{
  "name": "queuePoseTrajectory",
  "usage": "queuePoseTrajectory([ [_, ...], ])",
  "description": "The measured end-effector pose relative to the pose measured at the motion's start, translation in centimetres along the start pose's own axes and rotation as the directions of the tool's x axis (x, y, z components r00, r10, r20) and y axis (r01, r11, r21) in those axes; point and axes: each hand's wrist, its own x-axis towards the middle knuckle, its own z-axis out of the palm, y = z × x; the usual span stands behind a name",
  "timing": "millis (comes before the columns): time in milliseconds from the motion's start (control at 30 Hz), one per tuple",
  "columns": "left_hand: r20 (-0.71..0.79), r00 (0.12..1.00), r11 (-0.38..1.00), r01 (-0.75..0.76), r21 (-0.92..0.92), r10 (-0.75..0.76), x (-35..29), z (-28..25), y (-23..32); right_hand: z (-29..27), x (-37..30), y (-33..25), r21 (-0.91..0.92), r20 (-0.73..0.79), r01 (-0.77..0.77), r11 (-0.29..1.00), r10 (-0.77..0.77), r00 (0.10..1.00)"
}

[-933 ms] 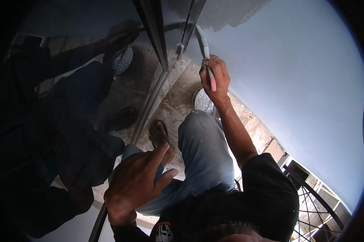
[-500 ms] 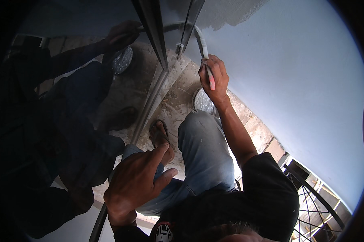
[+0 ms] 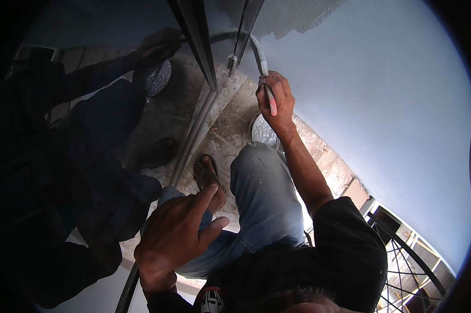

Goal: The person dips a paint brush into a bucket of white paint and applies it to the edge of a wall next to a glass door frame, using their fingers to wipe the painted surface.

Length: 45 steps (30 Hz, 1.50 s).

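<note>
My right hand (image 3: 276,101) is closed around a pale, curved, rod-like tool (image 3: 261,57) with a pink end (image 3: 273,107) poking out below the fingers. The tool bends up and left, along the wall and toward the dark metal frame (image 3: 240,39); its working end is hard to make out there. Below that hand, a round container (image 3: 264,129) with a shiny, crinkled surface stands on the floor, partly hidden by my wrist and knee. My left hand (image 3: 175,235) hangs over my left knee, fingers stretched out, with nothing in it.
A dark glass panel (image 3: 89,156) fills the left side and mirrors my arm and the container. The pale blue-grey wall (image 3: 381,94) has a darker grey patch (image 3: 298,15) above. Stained floor (image 3: 225,125) lies around my sandalled foot. A black spoked rim (image 3: 413,255) stands lower right.
My right hand and the curved tool have shifted very slightly to the left. The left hand stays where it was.
</note>
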Motion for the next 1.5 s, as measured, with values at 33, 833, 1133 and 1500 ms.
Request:
queuePoseTrajectory([
  [33,-0.001,1.000,1.000,0.000,0.002,0.000,0.0,0.0,0.0,0.0,0.0,0.0,-0.003,0.001,-0.003,1.000,0.003,1.000],
  [833,-0.001,1.000,1.000,-0.001,0.016,0.001,0.2,0.0,-0.2,0.5,-0.6,0.0,0.020,0.025,-0.067,0.998,0.066,0.997],
  [1133,0.001,1.000,0.999,0.029,-0.025,-0.029,0.1,0.0,-0.2,1.0,-1.2,0.4,0.008,0.025,-0.073,0.997,0.073,0.997],
  [1500,0.020,0.999,0.999,0.051,-0.018,-0.051,0.2,-0.1,-0.3,1.4,-1.7,0.8,0.002,0.028,-0.082,0.997,0.082,0.996],
])
